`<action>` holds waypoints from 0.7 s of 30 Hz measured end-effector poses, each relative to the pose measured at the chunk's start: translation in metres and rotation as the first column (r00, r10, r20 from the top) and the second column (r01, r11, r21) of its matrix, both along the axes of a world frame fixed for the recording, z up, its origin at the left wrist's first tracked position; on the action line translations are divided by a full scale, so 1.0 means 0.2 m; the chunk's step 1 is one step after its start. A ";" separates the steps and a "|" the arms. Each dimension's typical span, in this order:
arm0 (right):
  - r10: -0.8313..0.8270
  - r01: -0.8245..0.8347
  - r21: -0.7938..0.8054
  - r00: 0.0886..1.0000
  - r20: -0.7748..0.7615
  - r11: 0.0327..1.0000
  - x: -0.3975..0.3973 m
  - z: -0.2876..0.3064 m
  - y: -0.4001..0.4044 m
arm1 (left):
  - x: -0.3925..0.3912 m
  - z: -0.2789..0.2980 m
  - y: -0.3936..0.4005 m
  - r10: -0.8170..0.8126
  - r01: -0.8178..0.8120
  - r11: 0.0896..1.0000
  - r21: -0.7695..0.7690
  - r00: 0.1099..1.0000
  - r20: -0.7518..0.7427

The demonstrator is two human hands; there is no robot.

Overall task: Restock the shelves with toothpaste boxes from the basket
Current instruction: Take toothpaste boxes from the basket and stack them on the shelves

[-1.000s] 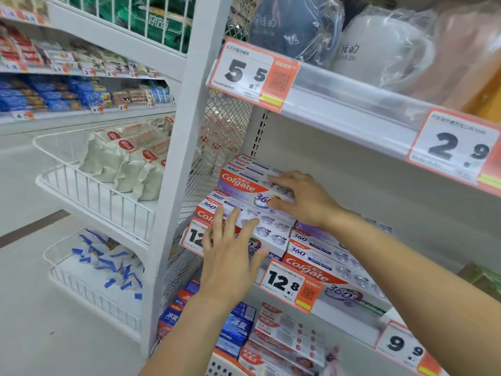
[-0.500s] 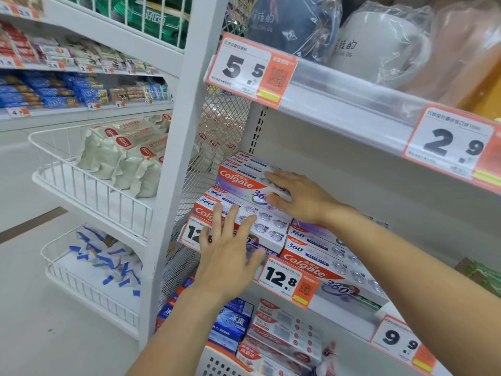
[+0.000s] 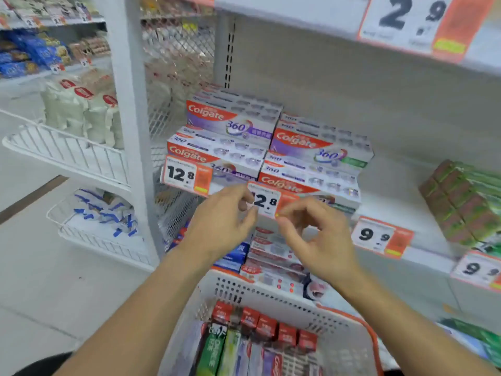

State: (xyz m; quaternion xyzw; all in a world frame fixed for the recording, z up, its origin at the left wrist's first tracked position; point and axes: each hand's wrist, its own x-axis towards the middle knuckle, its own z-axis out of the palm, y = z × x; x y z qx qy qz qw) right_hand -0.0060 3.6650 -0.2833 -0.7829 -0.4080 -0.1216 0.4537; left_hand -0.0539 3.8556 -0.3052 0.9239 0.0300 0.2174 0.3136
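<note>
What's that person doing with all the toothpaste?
A person is filling a shop shelf. Right now both hands, the left hand and the right hand, pinch the 12.8 price tag on the shelf edge, in front of the stacked Colgate boxes. More toothpaste boxes wait in the white basket below.

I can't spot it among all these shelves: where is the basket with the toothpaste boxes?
In the head view the basket sits at bottom centre, right below the person's forearms and in front of the lower shelf, with toothpaste boxes standing inside it.
</note>
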 end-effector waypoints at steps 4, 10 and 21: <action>-0.099 -0.049 -0.249 0.830 -0.549 0.967 -0.17 -0.66 -0.29 | -0.11 -0.27 -0.16 -0.133 0.340 0.917 0.209 0.754 -0.644; -0.375 -0.109 -0.455 0.416 -0.829 0.884 -0.35 -1.19 -0.56 | -0.35 -0.89 -0.36 -0.119 0.365 0.930 0.040 0.403 -0.908; -0.517 0.064 -0.515 0.203 -0.832 0.854 -0.57 -1.75 -0.58 | -0.58 -1.43 -0.55 0.090 0.170 0.977 0.128 0.215 -0.972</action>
